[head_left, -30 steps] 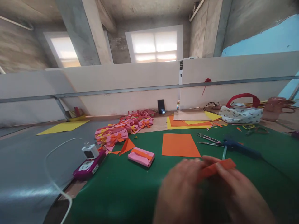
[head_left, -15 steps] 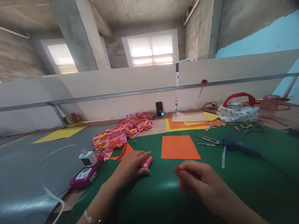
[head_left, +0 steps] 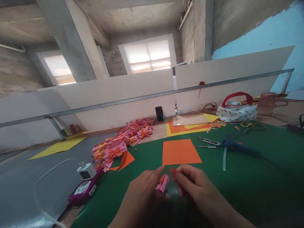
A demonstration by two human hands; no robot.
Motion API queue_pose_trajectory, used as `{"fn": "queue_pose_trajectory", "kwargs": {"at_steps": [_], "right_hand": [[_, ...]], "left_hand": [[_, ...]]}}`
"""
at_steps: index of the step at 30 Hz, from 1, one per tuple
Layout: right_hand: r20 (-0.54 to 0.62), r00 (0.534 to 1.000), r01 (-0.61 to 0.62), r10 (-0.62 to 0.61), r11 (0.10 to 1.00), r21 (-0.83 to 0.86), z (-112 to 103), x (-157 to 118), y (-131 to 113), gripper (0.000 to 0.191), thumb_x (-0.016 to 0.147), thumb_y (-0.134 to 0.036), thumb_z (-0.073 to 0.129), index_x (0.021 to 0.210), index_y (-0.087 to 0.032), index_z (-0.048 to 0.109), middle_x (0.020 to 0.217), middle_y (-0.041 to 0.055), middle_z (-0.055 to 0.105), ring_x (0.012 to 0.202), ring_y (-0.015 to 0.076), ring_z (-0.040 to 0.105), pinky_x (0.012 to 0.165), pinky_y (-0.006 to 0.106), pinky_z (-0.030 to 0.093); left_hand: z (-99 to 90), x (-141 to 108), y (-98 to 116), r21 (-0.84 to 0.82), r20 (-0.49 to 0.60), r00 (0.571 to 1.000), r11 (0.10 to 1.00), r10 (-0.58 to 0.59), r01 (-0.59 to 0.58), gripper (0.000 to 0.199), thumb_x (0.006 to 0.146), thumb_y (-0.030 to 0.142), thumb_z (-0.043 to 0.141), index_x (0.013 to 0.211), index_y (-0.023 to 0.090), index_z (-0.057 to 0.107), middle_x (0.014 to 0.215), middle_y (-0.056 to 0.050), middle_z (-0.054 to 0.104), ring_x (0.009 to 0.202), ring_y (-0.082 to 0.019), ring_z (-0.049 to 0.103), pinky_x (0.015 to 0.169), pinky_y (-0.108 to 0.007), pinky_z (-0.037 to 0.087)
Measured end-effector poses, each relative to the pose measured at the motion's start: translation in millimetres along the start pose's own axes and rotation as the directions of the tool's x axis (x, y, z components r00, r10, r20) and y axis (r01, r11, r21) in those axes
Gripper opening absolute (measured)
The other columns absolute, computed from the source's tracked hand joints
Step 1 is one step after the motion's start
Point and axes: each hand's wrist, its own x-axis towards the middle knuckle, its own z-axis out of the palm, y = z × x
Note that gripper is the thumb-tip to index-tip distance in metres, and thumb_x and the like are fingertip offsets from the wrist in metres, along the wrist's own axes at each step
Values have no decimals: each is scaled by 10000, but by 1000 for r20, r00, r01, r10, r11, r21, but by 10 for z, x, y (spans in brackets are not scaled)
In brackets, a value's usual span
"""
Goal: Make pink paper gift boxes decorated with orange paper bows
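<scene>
My left hand (head_left: 144,191) is closed around a small pink folded paper piece (head_left: 162,185) with an orange patch on it, above the green mat (head_left: 142,152). Between the thumb and fingers of my right hand (head_left: 193,182) is a small orange paper piece (head_left: 174,173). The two hands are close together, the orange piece just right of the pink one. Beyond them lies a flat orange paper sheet (head_left: 181,152). To the left rests a folded orange paper scrap (head_left: 127,160).
Pink paper pieces with bows (head_left: 121,142) are heaped at back left. A blue glue gun (head_left: 239,148) and small snips (head_left: 209,141) lie right. A purple power strip (head_left: 86,188) with a white charger sits left. A phone (head_left: 159,113) leans at the back, near a patterned bag (head_left: 237,113).
My left hand has come right and nearer to me, lifting the pink paper piece off the mat. My right hand has shifted slightly left with the orange piece. The view has tilted a little.
</scene>
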Motion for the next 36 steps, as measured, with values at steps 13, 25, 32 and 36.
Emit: {"fn": "queue_pose_trajectory", "kwargs": {"at_steps": [13, 25, 32, 36], "right_hand": [[99, 971, 232, -219, 746, -624, 22, -112, -139, 253, 855, -248, 419, 679, -178, 587, 584, -21, 560, 524, 85, 426, 496, 205, 261], [81, 964, 204, -253, 508, -837, -14, -66, 14, 220, 767, -241, 431, 561, -173, 402, 550, -7, 544, 498, 86, 383, 486, 236, 188], [143, 979, 200, -149, 526, -826, -95, -11, -43, 154, 664, -192, 508, 519, -171, 464, 485, -39, 472, 462, 72, 291, 468, 223, 184], [172, 974, 226, -149, 544, -808, -149, 6, -61, 165, 640, -161, 527, 487, -167, 465, 448, -56, 391, 448, 65, 262, 447, 209, 182]], "left_hand": [[159, 18, -73, -7, -125, 984, 992, 126, -128, 463, 711, 217, 581, 1166, 135, 552, 925, -104, 691, 817, -233, 636, 717, -363, 512], [164, 50, 23, 5, 54, 998, 1000, 10, -10, 472, 754, 143, 457, 1222, 158, 518, 1031, -116, 657, 924, -247, 601, 783, -378, 475], [160, 51, 82, 40, 113, 994, 999, -1, -3, 500, 746, 136, 447, 1242, 142, 507, 1056, -126, 647, 947, -256, 587, 799, -385, 462], [69, 57, 163, 22, 190, 981, 999, -38, 35, 528, 734, 106, 430, 1258, 118, 495, 1102, -132, 631, 1003, -264, 569, 830, -386, 450]]}}
